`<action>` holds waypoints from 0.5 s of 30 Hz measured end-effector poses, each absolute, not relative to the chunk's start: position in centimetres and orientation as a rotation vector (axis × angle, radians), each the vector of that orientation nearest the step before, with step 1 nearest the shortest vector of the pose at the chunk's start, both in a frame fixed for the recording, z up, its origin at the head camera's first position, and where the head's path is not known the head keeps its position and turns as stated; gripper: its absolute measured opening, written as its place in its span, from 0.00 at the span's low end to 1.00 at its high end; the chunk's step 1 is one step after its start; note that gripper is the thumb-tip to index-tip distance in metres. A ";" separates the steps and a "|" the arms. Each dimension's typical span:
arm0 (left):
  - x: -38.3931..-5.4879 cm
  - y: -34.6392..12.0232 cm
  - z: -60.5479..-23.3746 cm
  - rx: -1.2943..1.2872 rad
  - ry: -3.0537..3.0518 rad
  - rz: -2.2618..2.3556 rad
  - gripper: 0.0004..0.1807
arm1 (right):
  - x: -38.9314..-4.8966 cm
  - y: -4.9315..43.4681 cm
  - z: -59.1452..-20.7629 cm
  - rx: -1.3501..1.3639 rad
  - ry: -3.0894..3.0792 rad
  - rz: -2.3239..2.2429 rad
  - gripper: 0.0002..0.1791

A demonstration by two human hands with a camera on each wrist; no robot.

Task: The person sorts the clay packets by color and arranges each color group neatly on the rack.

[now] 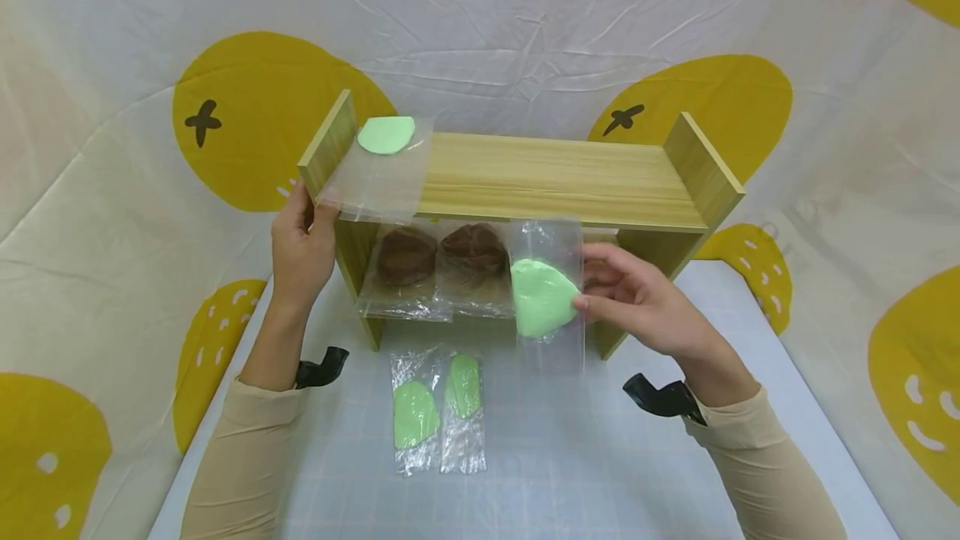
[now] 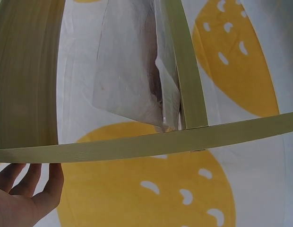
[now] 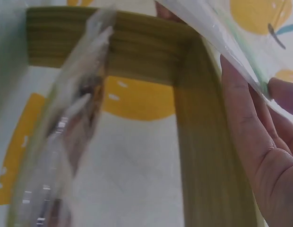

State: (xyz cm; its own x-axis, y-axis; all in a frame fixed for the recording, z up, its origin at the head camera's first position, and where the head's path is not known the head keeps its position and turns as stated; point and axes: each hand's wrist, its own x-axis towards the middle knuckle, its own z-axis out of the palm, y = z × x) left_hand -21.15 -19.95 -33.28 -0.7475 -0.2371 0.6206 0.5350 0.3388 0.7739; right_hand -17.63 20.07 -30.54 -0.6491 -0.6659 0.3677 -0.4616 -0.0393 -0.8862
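Observation:
A small wooden shelf (image 1: 555,182) stands tilted, its left side panel gripped by my left hand (image 1: 300,236). In the left wrist view that hand's fingers (image 2: 52,187) touch the panel's outer face. My right hand (image 1: 645,298) pinches the edge of a clear plastic bag (image 1: 551,357) with a flat, light green piece (image 1: 542,298) inside, in front of the shelf's right half. Another clear bag (image 1: 390,190) with a pale green piece (image 1: 386,135) lies on the upper board at the left, overlapping the left thumb area.
Two clear bags with round brown contents (image 1: 407,257) (image 1: 474,248) sit side by side in the shelf's lower opening. Before the shelf, two narrow bags with green pieces (image 1: 415,415) (image 1: 465,386) lie on the pale checked tablecloth (image 1: 555,457). A patterned cloth (image 1: 480,48) rises behind.

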 end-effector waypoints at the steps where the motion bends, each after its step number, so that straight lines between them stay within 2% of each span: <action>1: -21.2 -20.0 -33.3 -0.261 -1.935 -1.472 0.20 | -17.8 19.9 -30.0 -1.236 2.047 -1.772 0.30; 15: -20.8 -19.7 -32.9 -0.265 -1.924 -1.475 0.20 | -21.5 15.1 -22.8 -1.005 1.734 -2.115 0.30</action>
